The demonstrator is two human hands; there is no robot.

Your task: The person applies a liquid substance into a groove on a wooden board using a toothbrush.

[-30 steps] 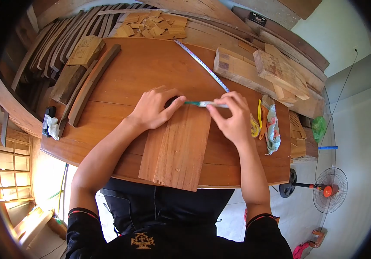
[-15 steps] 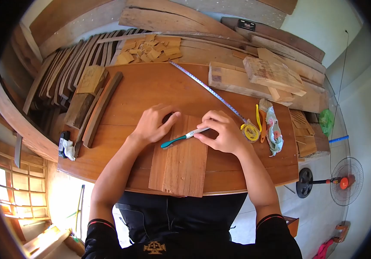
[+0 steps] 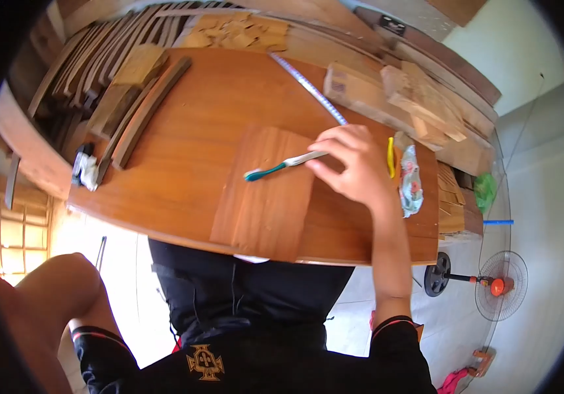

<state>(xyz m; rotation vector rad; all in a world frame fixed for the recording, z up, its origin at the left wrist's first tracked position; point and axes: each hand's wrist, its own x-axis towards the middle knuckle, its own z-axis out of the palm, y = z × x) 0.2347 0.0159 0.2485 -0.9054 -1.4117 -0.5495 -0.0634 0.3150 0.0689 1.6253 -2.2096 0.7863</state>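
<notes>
Between the thumb and fingers of my right hand (image 3: 351,161), a toothbrush (image 3: 288,163) with a teal head and whitish handle is pinched. It is held over a flat wooden board (image 3: 262,203) that lies near the table's front edge. The bent left arm (image 3: 65,282) shows at the lower left, but my left hand is outside the picture. A tape measure's extended blade (image 3: 311,88) runs behind my right hand, which hides its case. To the right of that hand lie a yellow strip-like object (image 3: 391,157) and a crumpled, patterned wrapper (image 3: 411,184).
Narrow wooden strips (image 3: 150,115) lie along the left of the wooden table (image 3: 209,92), near a black object with white tissue (image 3: 86,169). Thick planks (image 3: 367,98) and wood chips (image 3: 236,29) line the back. A fan (image 3: 502,286) stands at the right.
My left hand has left the board and gone out of view at the lower left. My right hand still holds the toothbrush. The view has shifted, so the table appears higher.
</notes>
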